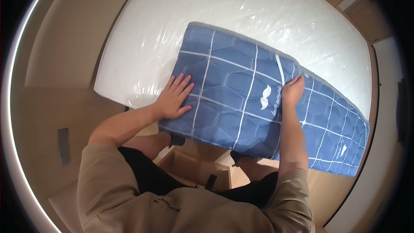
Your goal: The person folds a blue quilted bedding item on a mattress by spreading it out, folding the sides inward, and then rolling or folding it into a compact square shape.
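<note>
A blue quilted mattress pad (226,87) with white grid lines, white moustache prints and a grey striped edging lies folded across the near part of a mattress (155,45). Shiny clear plastic covers the mattress. My left hand (174,97) rests flat on the left part of the pad, palm down with its fingers spread. With fingers curled, my right hand (293,90) pinches the pad near its edging, right of the larger moustache print. The pad reaches to the right end of the mattress, and its near edge hangs over the side.
An open wooden drawer (197,168) sits below the bed, between my legs. Wooden panelling (58,110) stands at the left. Light wooden cabinets (368,16) are at the upper right, and a pale wall runs along the right.
</note>
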A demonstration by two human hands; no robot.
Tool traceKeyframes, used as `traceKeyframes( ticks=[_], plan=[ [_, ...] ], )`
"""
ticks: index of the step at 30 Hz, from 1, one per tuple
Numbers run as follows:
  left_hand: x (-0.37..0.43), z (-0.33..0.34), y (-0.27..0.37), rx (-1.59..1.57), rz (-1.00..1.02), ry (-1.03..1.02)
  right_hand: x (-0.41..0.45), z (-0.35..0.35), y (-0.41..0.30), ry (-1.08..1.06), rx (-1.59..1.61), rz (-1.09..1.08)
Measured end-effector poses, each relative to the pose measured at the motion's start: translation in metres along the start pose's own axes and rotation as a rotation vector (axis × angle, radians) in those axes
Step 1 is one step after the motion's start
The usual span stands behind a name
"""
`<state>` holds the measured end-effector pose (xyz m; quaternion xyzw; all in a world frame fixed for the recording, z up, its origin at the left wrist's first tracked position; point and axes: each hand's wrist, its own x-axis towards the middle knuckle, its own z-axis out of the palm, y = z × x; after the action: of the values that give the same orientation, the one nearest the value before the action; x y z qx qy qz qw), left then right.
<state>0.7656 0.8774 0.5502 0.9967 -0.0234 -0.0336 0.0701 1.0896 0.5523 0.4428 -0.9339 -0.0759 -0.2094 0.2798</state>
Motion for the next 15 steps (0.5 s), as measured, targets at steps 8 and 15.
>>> traceKeyframes(
  ticks=[8, 15],
  plan=[
    [-0.119, 0.027, 0.002, -0.565, -0.369, 0.169, -0.118, -0.133, 0.000, -0.739, 0.240, 0.351],
    [-0.180, 0.000, 0.014, -0.402, -0.190, -0.143, -0.174, -0.216, 0.042, -1.038, 0.698, 0.713]
  ],
)
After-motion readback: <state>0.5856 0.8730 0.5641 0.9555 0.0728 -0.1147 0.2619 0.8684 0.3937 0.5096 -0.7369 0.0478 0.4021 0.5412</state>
